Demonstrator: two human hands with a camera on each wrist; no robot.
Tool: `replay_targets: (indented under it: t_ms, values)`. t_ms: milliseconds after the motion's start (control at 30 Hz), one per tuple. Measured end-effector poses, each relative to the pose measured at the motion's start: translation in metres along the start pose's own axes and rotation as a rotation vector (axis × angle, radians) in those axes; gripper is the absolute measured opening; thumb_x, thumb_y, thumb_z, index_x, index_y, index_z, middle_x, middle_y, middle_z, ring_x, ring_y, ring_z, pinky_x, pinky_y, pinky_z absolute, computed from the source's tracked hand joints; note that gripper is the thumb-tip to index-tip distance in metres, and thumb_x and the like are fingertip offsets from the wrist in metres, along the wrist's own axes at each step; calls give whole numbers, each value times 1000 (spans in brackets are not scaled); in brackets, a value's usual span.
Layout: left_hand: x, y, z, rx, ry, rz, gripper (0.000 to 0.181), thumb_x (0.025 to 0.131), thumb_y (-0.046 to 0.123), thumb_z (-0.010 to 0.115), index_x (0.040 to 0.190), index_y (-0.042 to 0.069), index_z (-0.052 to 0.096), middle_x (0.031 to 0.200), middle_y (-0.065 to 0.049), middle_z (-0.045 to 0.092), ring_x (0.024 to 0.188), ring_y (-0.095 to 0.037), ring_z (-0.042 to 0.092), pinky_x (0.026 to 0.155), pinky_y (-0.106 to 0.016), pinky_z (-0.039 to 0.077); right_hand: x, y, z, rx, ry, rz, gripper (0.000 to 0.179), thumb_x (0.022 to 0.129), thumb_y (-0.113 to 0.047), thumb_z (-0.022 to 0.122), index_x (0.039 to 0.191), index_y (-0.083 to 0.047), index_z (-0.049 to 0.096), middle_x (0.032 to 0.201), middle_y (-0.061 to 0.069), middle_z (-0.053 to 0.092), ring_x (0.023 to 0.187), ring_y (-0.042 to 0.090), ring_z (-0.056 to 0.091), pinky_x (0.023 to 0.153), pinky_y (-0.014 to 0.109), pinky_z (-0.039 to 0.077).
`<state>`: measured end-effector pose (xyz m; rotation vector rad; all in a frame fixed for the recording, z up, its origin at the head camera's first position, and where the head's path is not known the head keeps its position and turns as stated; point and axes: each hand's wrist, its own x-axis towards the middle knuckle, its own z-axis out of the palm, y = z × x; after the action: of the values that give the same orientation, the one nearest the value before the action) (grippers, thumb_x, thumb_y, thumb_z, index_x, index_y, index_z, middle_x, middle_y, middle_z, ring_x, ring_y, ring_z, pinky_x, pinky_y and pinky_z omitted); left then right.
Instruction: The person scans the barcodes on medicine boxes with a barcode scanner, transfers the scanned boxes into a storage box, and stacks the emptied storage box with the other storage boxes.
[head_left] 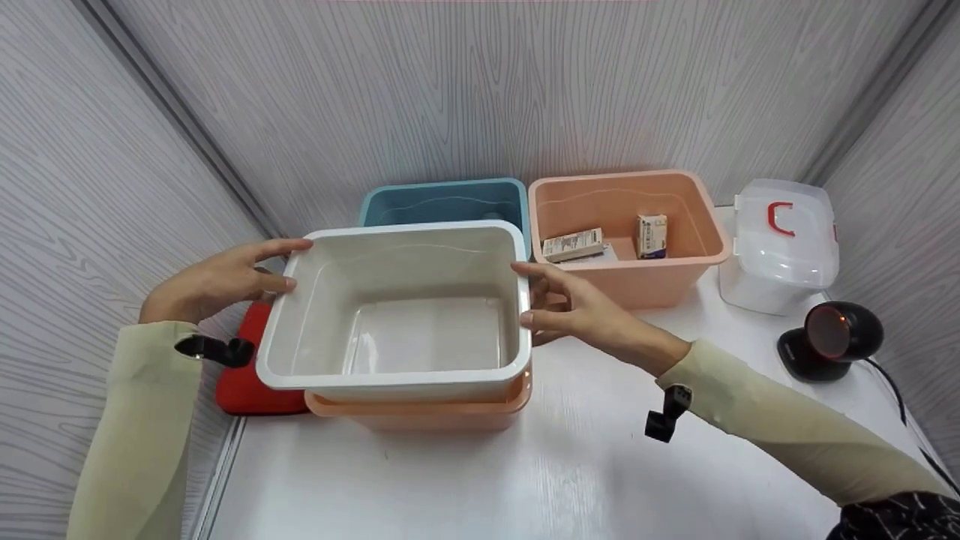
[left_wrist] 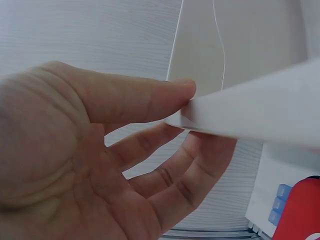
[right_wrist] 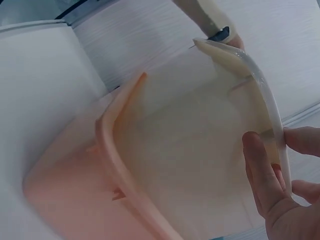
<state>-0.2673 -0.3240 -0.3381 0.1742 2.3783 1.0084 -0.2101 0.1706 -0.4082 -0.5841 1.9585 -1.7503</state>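
An empty white bin (head_left: pixel 427 337) is held between both hands in the head view, its open top facing me. My left hand (head_left: pixel 217 281) pinches the rim at its left side, with the thumb over the edge and the fingers under it in the left wrist view. On the opposite side my right hand (head_left: pixel 581 304) grips the rim between thumb and fingers. Below the white bin stands a peach bin (head_left: pixel 442 418), mostly hidden by it. In the right wrist view, the white bin's lower part sits within the peach bin's rim (right_wrist: pixel 107 142), and its own rim is raised well above.
Behind stand a blue bin (head_left: pixel 442 199) and another peach bin (head_left: pixel 630 283) holding small boxes (head_left: pixel 652 236). A white lidded box (head_left: pixel 784 240) and a black device (head_left: pixel 844 330) with a cable are at right. A red object (head_left: pixel 259 379) lies at left.
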Motion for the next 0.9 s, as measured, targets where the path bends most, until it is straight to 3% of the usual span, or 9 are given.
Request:
replay_targets:
  t_ms: [133,367,500,667,900]
  values:
    - [10,-7,10,-9,-5,-30,76,108,16,64,175,23,27,158,-19,49,110,-24,65,97,-35,54,1,14,0,-3,0,18,84,102,-10,76,172,-11,31,133,22,54,128,43,67,93,49,65]
    - [29,-24,30,-47,-8,-13,77,107,8,60,175,16,24,165,-26,42,122,-34,65,101,-41,59,0,38,1,-24,-3,58,77,101,-11,77,168,-12,38,128,20,53,125,48,69,92,48,65]
    - [35,-30,37,-69,-6,-23,75,107,8,60,174,16,26,166,-26,40,127,-36,61,102,-40,60,1,50,-1,-28,-11,65,74,102,-12,76,166,-11,40,126,20,54,121,43,72,93,51,65]
    - [38,-36,45,-90,-17,-26,75,107,7,59,174,13,25,160,-27,47,118,-31,68,96,-34,60,1,59,0,-15,-20,59,73,101,-12,77,165,-10,43,122,17,55,110,30,76,92,51,65]
    - [43,-43,53,-65,16,-40,75,107,8,62,174,14,28,162,-27,47,121,-32,68,103,-42,59,3,70,1,5,-6,71,73,100,-12,79,165,-13,45,123,17,55,105,27,76,92,50,65]
